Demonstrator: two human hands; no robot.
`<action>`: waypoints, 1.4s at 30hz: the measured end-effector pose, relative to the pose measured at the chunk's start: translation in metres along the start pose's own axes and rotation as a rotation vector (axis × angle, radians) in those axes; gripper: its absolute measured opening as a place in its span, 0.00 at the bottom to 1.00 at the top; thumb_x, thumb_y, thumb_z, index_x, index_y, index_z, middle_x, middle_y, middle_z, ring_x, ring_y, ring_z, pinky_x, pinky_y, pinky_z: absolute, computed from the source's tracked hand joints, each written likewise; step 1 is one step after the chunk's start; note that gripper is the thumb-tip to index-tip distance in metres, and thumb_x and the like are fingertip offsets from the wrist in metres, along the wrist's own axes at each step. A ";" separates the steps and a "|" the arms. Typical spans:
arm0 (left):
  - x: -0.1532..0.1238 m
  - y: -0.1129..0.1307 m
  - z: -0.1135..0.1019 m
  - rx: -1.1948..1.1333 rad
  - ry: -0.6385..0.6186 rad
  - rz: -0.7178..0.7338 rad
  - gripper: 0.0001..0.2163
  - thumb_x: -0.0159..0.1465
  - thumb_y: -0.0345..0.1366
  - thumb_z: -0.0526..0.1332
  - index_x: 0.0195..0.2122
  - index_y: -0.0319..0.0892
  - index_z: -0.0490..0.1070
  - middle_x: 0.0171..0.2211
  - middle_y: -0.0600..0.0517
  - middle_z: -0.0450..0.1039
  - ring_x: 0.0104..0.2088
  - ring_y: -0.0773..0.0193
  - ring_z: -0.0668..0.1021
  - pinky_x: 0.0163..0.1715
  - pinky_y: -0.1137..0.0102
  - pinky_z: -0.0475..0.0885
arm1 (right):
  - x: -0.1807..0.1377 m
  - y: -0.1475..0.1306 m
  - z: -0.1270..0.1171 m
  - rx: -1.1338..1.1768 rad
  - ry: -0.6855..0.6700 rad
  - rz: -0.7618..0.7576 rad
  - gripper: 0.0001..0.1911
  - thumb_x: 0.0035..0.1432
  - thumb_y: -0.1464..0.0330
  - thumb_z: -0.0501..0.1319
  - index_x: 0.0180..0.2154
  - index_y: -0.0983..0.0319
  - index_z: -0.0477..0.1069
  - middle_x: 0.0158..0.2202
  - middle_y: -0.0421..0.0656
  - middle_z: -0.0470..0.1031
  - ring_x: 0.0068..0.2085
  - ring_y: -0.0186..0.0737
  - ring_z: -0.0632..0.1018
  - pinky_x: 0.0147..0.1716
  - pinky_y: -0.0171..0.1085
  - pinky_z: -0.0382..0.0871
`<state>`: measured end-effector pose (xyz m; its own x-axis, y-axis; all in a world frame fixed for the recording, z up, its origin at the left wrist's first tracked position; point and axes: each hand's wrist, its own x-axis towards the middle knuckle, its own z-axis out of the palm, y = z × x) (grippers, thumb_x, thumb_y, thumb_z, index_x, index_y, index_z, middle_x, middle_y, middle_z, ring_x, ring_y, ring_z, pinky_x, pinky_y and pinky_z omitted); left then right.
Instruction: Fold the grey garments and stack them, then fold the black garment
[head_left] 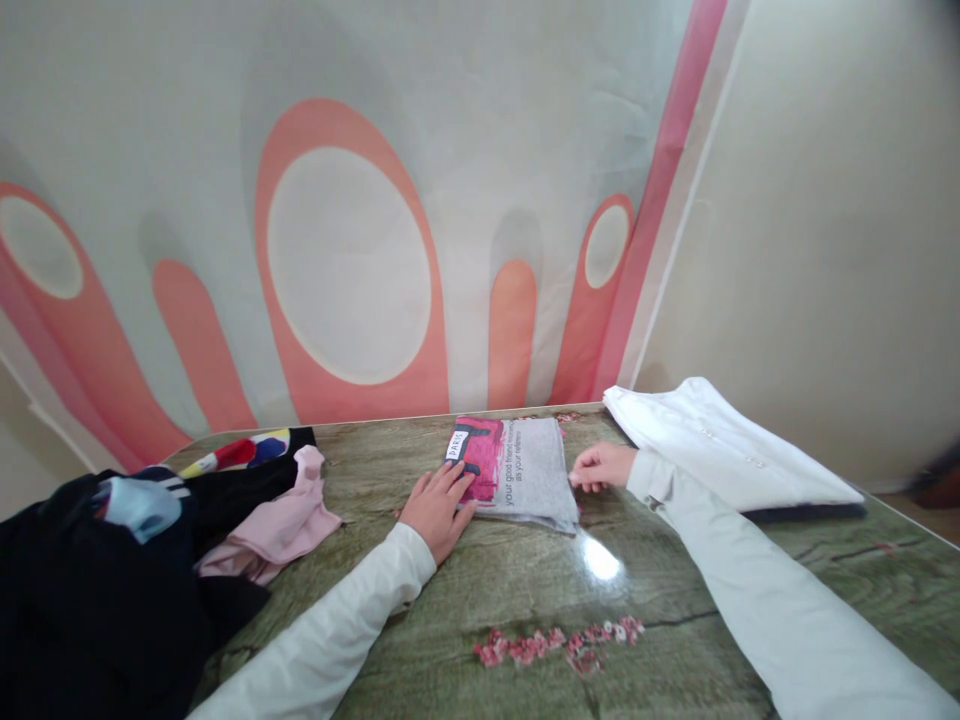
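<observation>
A folded grey T-shirt (541,465) with a pink print and dark lettering, "PARIS" among it, lies flat at the middle of the table. My left hand (437,508) rests on its left edge, palm down with the fingers stretched out. At the shirt's right edge my right hand (602,467) is closed in a pinch on the grey cloth. The tips of its thumb and fingers are small in view, at the border of the fabric.
White folded clothing (727,440) lies at the right on something dark. To the left is a heap of black clothes (82,600) with a pink garment (281,525) and a light blue piece (142,505). The wood-patterned table (420,640) meets a patterned wall behind.
</observation>
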<state>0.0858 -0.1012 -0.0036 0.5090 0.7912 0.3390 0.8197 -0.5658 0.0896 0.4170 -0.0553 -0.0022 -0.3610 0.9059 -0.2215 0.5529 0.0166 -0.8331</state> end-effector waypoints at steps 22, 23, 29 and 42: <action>0.046 -0.021 0.027 -0.011 -0.037 -0.058 0.25 0.62 0.50 0.45 0.58 0.42 0.54 0.60 0.44 0.47 0.59 0.53 0.54 0.53 0.58 0.55 | 0.033 -0.010 0.039 -0.313 0.466 0.157 0.14 0.46 0.61 0.59 0.16 0.61 0.67 0.14 0.38 0.66 0.18 0.31 0.66 0.19 0.32 0.55; 0.046 -0.020 0.026 -0.011 -0.037 -0.056 0.26 0.62 0.50 0.45 0.58 0.42 0.54 0.60 0.43 0.47 0.59 0.53 0.54 0.53 0.58 0.55 | 0.032 -0.012 0.040 -0.327 0.472 0.155 0.14 0.47 0.61 0.58 0.16 0.61 0.67 0.15 0.39 0.67 0.19 0.32 0.67 0.19 0.32 0.55; 0.044 -0.016 0.025 -0.019 -0.028 -0.050 0.25 0.62 0.49 0.46 0.57 0.41 0.56 0.59 0.43 0.49 0.58 0.53 0.55 0.54 0.58 0.55 | 0.031 -0.016 0.039 -0.432 0.493 0.137 0.16 0.46 0.61 0.58 0.13 0.62 0.65 0.16 0.41 0.68 0.22 0.34 0.68 0.21 0.33 0.54; 0.042 -0.027 0.029 0.002 -0.127 -0.109 0.26 0.63 0.50 0.43 0.58 0.40 0.52 0.59 0.47 0.51 0.58 0.54 0.55 0.53 0.59 0.55 | 0.017 -0.022 0.029 -0.556 0.534 0.220 0.08 0.42 0.67 0.58 0.16 0.62 0.65 0.19 0.41 0.70 0.26 0.37 0.71 0.24 0.33 0.57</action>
<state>0.0927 -0.0463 -0.0184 0.4463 0.8707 0.2064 0.8722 -0.4749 0.1174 0.3768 -0.0520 -0.0020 0.1303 0.9907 0.0387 0.9137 -0.1049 -0.3927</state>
